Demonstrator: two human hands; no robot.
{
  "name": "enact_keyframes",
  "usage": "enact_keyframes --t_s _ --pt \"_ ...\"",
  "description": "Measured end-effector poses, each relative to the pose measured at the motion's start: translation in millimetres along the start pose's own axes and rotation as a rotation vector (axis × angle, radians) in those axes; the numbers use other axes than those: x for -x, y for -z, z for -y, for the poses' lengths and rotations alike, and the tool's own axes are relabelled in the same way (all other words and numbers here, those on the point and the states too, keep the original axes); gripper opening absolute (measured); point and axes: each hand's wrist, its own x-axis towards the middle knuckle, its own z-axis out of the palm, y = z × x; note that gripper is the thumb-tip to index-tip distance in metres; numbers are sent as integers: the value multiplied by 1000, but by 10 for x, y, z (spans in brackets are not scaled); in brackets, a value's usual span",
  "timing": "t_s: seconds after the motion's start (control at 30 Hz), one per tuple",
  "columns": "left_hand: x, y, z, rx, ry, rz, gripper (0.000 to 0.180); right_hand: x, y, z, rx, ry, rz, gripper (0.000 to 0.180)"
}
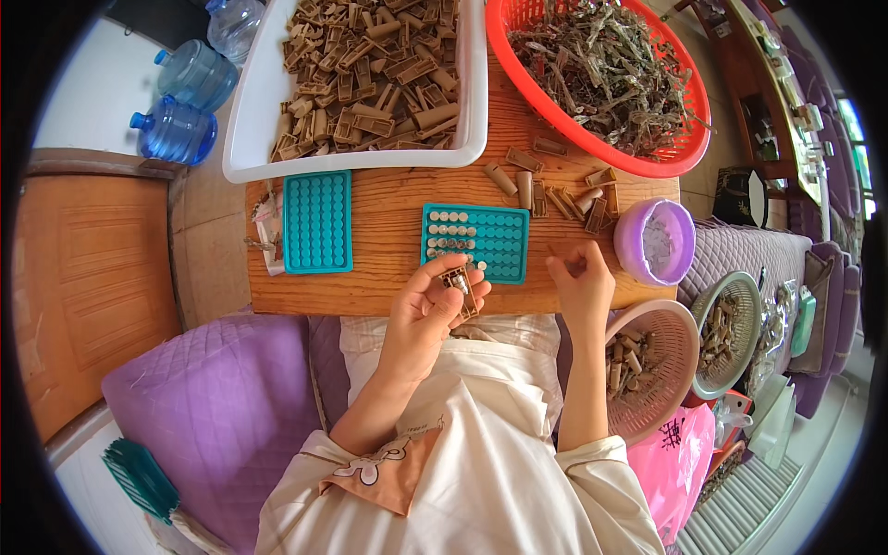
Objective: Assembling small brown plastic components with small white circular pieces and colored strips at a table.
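Note:
My left hand (421,324) is closed around an opened tan plastic casing (459,289), hollow side up, with small shiny parts inside. It is held over the table's near edge, by a teal tray (501,242) of round wells. Small whitish round pieces (450,230) fill wells on that tray's left side. To the right, my right hand (585,282) hovers with thumb and fingertips pinched together. Whatever may be between them is too small to name. The purple bowl (629,245), holding small pale pieces, stands right of this hand. Several loose tan casings (499,178) lie beyond it.
A white bin (237,120) heaped with tan casings stands at the back, beside a red basket (555,128) of tangled strips. Another teal tray (318,222) lies left. Right of my lap are a pinkish basket (673,370) and a grey-green basket (751,319).

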Motion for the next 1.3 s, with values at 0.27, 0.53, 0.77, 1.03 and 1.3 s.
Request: enact_keyframes --t_s 0.27,0.53,0.77,1.03,1.3 --pt "70 -23 5 -72 -235 63 35 432 139 307 -709 -116 85 18" --pt "164 -161 -73 -11 -236 43 41 604 225 607 -491 221 249 30" --pt "152 -105 -17 38 -217 116 39 680 37 702 -642 251 230 29" --pt "88 -115 43 -12 -259 111 37 677 -68 602 -655 270 173 23" --pt "72 -257 96 -113 -331 42 38 595 -111 577 -651 214 252 24"
